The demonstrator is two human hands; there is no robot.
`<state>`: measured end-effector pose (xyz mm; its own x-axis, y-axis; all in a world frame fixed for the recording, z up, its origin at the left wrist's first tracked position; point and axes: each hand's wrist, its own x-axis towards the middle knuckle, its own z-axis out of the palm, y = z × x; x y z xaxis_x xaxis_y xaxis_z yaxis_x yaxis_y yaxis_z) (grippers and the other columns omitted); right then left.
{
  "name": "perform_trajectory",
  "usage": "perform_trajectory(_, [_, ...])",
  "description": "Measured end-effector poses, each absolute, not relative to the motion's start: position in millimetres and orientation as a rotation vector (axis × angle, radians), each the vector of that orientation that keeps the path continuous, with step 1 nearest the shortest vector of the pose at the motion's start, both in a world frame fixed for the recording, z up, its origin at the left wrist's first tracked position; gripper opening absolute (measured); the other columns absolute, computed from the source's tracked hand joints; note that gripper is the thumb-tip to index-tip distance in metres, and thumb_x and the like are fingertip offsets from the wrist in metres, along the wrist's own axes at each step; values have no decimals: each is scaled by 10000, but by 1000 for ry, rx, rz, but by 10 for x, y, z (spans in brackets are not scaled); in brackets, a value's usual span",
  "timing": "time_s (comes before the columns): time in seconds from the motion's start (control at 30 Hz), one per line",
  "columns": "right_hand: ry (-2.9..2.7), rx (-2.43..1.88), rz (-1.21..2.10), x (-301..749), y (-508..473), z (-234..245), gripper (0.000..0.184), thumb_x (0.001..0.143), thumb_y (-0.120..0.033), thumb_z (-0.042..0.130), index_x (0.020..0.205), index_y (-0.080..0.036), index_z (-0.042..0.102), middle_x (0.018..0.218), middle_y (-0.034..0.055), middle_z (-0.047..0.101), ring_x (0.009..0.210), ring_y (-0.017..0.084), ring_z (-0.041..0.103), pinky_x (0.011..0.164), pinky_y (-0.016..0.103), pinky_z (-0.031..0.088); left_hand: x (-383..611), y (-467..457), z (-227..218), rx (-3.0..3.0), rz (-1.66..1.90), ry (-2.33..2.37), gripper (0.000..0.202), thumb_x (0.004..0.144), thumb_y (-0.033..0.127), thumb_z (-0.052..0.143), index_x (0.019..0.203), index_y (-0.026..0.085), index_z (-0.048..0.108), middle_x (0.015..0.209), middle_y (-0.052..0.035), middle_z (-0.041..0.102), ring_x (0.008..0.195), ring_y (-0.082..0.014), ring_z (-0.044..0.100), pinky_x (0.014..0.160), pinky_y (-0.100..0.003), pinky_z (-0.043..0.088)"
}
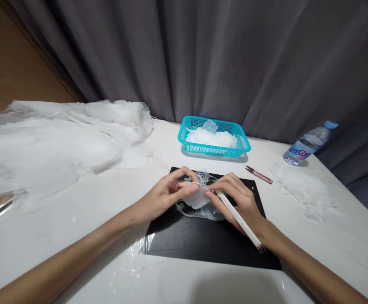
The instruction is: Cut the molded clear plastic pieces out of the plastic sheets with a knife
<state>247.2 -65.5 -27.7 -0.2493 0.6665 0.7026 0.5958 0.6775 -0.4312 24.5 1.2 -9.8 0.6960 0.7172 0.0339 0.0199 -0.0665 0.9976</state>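
Observation:
My left hand and my right hand meet over a black mat on the white table. Both pinch a small translucent white plastic piece that lies on the mat with thin clear trimmings around it. My right hand also holds a long white pen-like tool, which slants back along my wrist with a dark red tip at its near end. The fingers of both hands are curled and pressed on the piece.
A turquoise basket with white plastic pieces stands behind the mat. Small pink snips lie to its right. A water bottle lies at the far right beside scattered clear scraps. A big heap of clear plastic sheet fills the left.

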Motion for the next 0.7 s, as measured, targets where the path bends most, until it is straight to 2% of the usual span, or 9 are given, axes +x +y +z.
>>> perform_trajectory(0.13, [-2025, -933, -32, 2534, -650, -257, 173, 998, -121, 649, 1143, -209, 685, 894, 59, 704, 806, 197, 628, 730, 360, 538, 250, -10, -124, 1596, 636, 613, 243, 1004, 440, 657, 1002, 208, 587, 767, 26, 579, 671, -128, 513, 658, -270, 396])
perform_trajectory(0.3, [-2119, -884, -136, 2604, -639, -234, 143, 1001, -125, 642, 1125, -183, 686, 874, 63, 700, 785, 190, 634, 705, 338, 549, 224, -17, -212, 1583, 584, 636, 250, 1020, 460, 636, 1056, 226, 558, 739, 53, 498, 620, -116, 424, 594, -263, 317])
perform_trajectory(0.43, [-2164, -854, -223, 2630, -626, -218, 173, 1015, -122, 614, 1162, -183, 683, 882, 68, 711, 771, 187, 638, 684, 327, 550, 221, -25, -247, 1616, 586, 638, 225, 1041, 445, 619, 1054, 231, 550, 795, 41, 540, 643, -112, 469, 610, -261, 354])
perform_trajectory(0.5, [-2179, -841, -241, 2643, -622, -193, 190, 1016, -115, 605, 1180, -181, 677, 888, 71, 716, 769, 187, 638, 682, 324, 549, 242, -45, -259, 1587, 592, 596, 193, 1054, 408, 611, 1083, 240, 521, 930, 4, 638, 765, -129, 592, 699, -263, 445])
perform_trajectory(0.57, [-2172, -833, -206, 2669, -619, -151, 171, 1003, -112, 617, 1147, -182, 676, 884, 68, 716, 777, 191, 641, 690, 327, 547, 271, -82, -274, 1526, 598, 552, 218, 1050, 375, 624, 1156, 265, 468, 1162, -47, 683, 1035, -179, 677, 863, -302, 522])
perform_trajectory(0.63, [-2098, -879, -148, 2718, -602, -93, 123, 985, -113, 627, 1061, -199, 673, 867, 56, 700, 784, 192, 641, 706, 331, 541, 294, -130, -287, 1529, 563, 556, 327, 1039, 379, 643, 1257, 294, 415, 1325, -81, 656, 1252, -224, 645, 986, -363, 543])
perform_trajectory(0.7, [-1946, -981, -143, 2798, -542, -27, 92, 976, -128, 629, 971, -215, 659, 834, 31, 663, 755, 181, 622, 703, 325, 523, 300, -179, -290, 1700, 475, 621, 379, 1044, 412, 628, 1340, 304, 417, 1376, -88, 645, 1298, -239, 633, 1041, -400, 545])
